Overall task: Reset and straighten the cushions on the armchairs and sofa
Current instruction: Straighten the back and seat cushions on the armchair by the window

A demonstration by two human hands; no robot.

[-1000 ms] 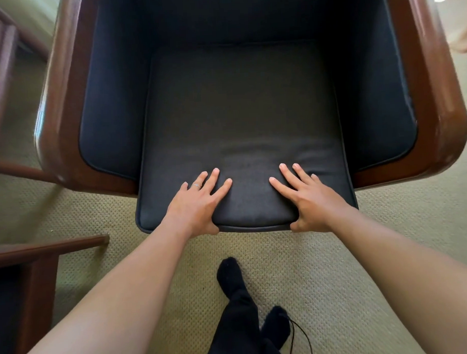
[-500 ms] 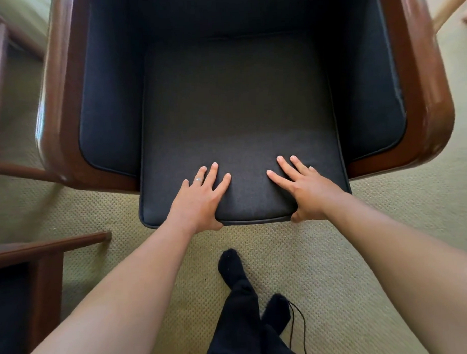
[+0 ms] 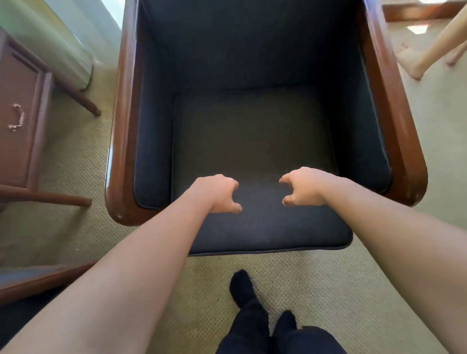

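the beige carpet [image 3: 337, 292] fills the floor, and on it stands the armchair [image 3: 395, 134], a dark blue seat within a rounded, glossy brown wooden frame. its seat cushion [image 3: 252, 149] lies flat in the seat, front edge jutting past the frame toward the person. to the left stands a wooden cabinet [image 3: 11, 126] with a metal drawer handle (blurred). the person's dark-socked foot [image 3: 240, 287] is planted just before the chair. the left hand [image 3: 217, 192] and right hand [image 3: 303, 186] hover side by side over the cushion's front half, fingers curled downward, holding nothing; whether they touch the fabric cannot be told.
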